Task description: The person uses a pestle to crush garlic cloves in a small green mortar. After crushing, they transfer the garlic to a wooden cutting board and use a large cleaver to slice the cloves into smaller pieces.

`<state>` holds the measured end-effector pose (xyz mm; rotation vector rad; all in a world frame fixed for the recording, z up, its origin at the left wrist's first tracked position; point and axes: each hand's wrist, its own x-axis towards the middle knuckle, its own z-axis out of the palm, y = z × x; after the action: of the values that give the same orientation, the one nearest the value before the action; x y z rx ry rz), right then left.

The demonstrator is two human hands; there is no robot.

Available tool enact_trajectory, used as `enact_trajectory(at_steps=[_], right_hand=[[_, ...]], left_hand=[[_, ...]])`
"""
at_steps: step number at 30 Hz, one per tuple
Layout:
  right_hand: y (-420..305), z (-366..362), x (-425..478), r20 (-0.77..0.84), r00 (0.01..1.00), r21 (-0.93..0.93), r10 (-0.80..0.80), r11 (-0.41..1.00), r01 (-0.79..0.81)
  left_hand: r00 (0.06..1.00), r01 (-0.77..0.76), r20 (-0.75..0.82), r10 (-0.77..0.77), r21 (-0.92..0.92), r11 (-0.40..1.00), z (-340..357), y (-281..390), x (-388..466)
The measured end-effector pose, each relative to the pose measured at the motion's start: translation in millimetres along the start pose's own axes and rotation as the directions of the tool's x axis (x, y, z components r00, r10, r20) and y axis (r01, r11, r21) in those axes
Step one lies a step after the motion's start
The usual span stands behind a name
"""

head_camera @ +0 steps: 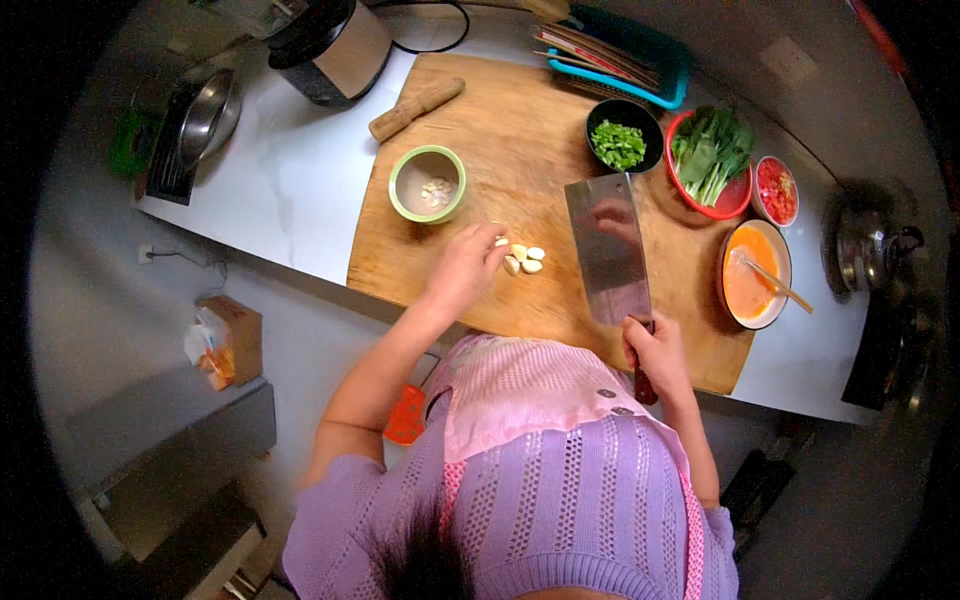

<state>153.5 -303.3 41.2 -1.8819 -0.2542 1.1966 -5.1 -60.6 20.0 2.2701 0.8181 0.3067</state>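
Note:
My right hand is closed round the dark handle of a cleaver, whose broad blade points away from me over the wooden cutting board. On the board lie several peeled garlic cloves. The fingertips of my left hand are at a clove at the left of this group; whether they pinch it I cannot tell. Beyond that hand stands a green-rimmed bowl with small garlic pieces in it.
A wooden pestle lies at the board's far left. To the right stand a black bowl of chopped greens, a red basket of leafy greens, a bowl of chopped red pieces and a bowl of beaten egg with chopsticks. A turquoise basket holds chopsticks.

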Motion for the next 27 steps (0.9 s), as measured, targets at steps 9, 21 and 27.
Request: enact_trajectory(at_steps=[9, 21, 27], right_hand=[[27, -7, -7, -0.042, 0.999, 0.011, -0.025, 1.000, 0.026], [32, -15, -7, -0.046, 0.999, 0.029, 0.007, 1.000, -0.006], [34, -15, -2, -0.036, 0.999, 0.027, 0.008, 1.000, -0.007]], left_hand=[[0.999, -0.039, 0.010, 0.038, 0.404, 0.914, 45, -29, 5], [0.987, -0.146, 0.121, 0.104, 0.422, 0.895, 35, -48, 14], [0.992, -0.078, 0.125, 0.034, 0.375, 0.924, 30, -37, 15]])
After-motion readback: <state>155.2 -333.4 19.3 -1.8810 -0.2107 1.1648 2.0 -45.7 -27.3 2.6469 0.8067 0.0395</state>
